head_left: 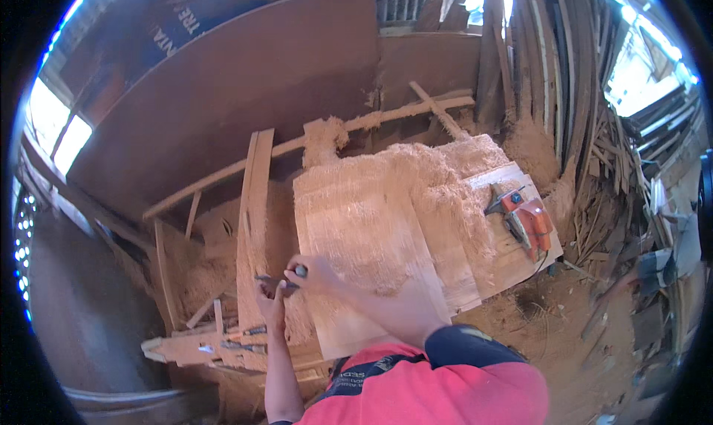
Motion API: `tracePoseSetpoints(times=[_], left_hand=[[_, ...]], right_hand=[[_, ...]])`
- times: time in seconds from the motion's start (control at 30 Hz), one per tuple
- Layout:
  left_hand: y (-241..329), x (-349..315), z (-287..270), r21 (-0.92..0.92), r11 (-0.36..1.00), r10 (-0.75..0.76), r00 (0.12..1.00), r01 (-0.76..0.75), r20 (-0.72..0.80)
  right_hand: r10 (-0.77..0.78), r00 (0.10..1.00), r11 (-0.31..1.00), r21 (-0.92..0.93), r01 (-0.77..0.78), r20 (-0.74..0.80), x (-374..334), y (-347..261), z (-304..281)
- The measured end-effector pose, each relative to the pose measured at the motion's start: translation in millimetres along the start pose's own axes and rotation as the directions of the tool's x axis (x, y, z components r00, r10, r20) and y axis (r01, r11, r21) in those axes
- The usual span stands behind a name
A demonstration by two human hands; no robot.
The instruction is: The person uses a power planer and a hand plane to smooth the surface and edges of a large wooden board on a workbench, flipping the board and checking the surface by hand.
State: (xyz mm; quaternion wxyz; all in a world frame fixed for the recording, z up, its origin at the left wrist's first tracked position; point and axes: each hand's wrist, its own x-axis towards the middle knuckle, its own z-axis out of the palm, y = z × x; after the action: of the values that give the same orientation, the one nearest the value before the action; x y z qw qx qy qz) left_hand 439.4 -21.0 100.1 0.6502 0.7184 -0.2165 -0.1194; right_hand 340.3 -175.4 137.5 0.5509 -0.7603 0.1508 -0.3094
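Observation:
My right hand (319, 275) reaches across the wooden panel (349, 224) and is closed around a dark, slim tool (291, 284) with a rounded end. Facing it, my left hand (273, 306) is closed on the same tool, thumb up, and a dark tip sticks out to the left. The tool's exact kind is too small to make out. Both hands are just past the panel's left edge, next to a long upright-lying board (256, 202). Pale wood shavings (431, 161) cover the far part of the panel.
An orange power planer (529, 224) rests on the panels at the right. Handled tools (249, 347) lie on a plank (186, 348) at lower left. Wood strips (616, 158) are stacked at far right; a brown sheet (245, 91) stands behind.

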Motion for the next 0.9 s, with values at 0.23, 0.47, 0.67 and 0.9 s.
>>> tracePoseSetpoints(times=[0.23, 0.47, 0.67, 0.9], left_hand=[[-26.5, 36.2, 16.5, -0.175, 0.954, -0.227, 0.968, 0.242, 0.104], [-60.9, 45.4, 3.7, -0.094, 0.978, -0.167, 0.966, 0.188, 0.195], [-54.5, 40.1, 21.3, -0.082, 0.972, -0.199, 0.960, 0.218, 0.199], [-47.0, 38.0, 16.3, -0.131, 0.956, -0.216, 0.933, 0.262, 0.288]], right_hand=[[-0.049, 0.999, 0.996, -0.076, 0.051, 0.019, 16.6, 9.0, -4.7], [-0.135, 0.991, 0.983, -0.126, 0.133, -0.012, -6.7, -5.3, -7.2], [-0.038, 0.961, 0.988, -0.154, -0.005, -0.274, -13.9, 16.4, 13.6], [0.112, 0.857, 0.994, -0.068, -0.089, 0.503, 17.8, 19.9, -27.4]])
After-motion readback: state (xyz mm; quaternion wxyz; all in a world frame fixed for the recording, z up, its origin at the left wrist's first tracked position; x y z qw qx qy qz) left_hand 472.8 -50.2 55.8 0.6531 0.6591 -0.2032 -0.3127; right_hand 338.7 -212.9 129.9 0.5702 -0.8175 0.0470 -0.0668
